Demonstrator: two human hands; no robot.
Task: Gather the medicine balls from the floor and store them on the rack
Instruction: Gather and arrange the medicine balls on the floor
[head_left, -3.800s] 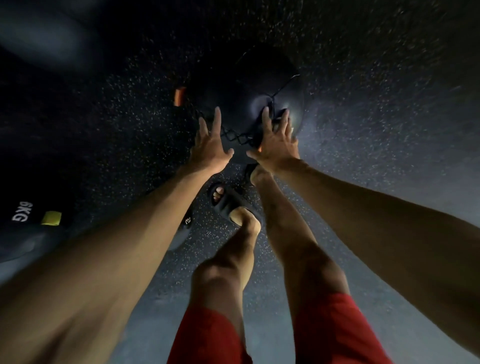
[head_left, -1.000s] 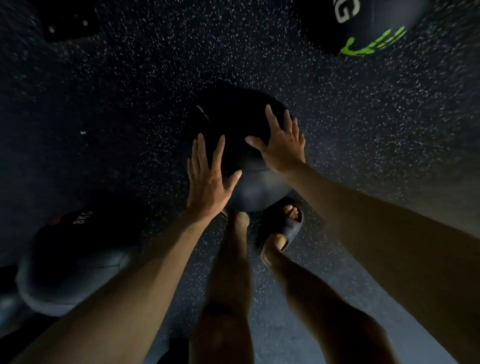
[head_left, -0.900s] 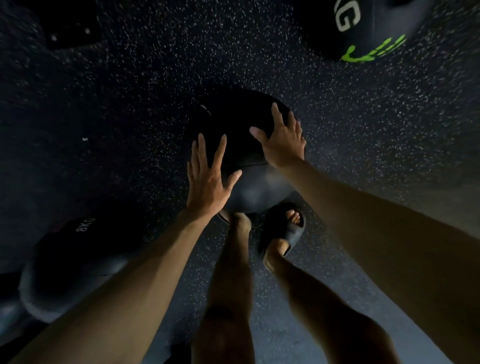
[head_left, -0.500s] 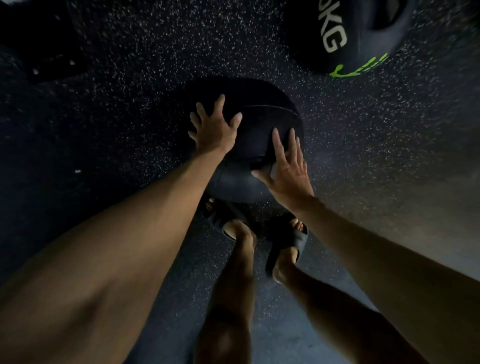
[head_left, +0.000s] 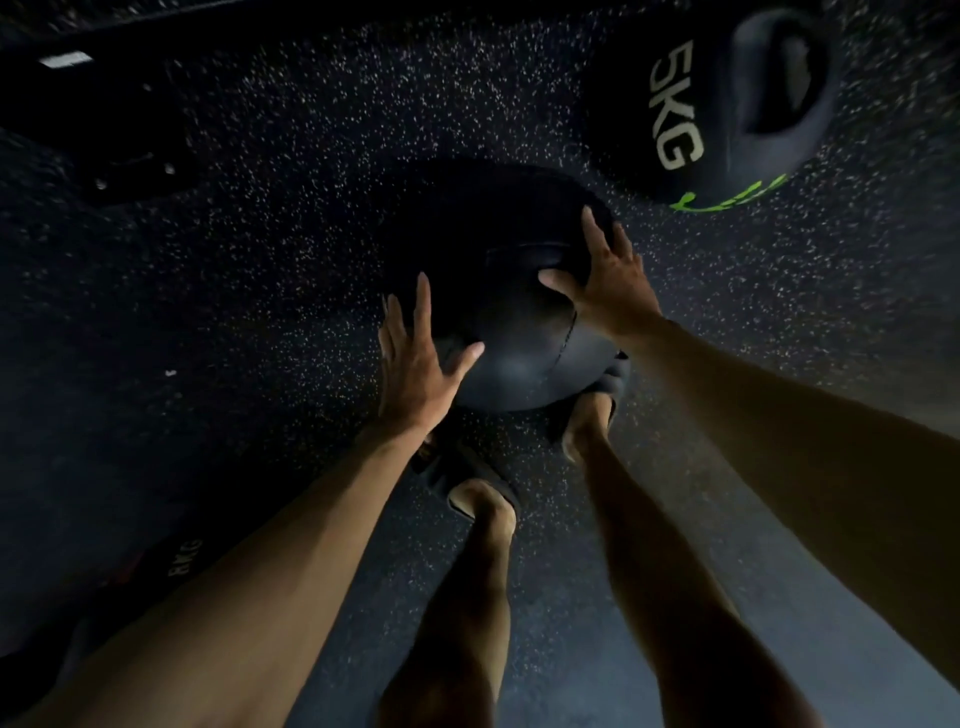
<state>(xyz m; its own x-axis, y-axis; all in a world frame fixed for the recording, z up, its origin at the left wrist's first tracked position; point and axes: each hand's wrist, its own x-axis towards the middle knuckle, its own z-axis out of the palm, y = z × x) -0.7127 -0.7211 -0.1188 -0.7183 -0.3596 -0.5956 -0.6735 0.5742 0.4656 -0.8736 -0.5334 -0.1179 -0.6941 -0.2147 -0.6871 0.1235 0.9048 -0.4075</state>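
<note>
Slippage is the main risk to be weighed. The dark medicine ball (head_left: 498, 291) is framed between both hands low over the speckled floor (head_left: 260, 312), just ahead of the left sandal (head_left: 467, 483); whether it has been raised off the floor cannot be told. The left hand (head_left: 415, 369) is laid on its near left side and the right hand (head_left: 608, 283) on its far right side. In neither case is the grip closed: fingers (head_left: 423, 296) are held straight and spread, palms pressed flat against the curved skin, so the ball is judged to be held by squeeze alone. The hands are set unevenly, and the ball could be rolled out of them if pressure is lost on either side. The toe of the right sandal (head_left: 605, 384) is partly covered by the ball's near edge and would be struck in a drop. A 5KG ball (head_left: 727, 104) lies near on the right and an 8KG ball (head_left: 179, 558) at lower left; either could be tripped over. No rack can be made out.
</note>
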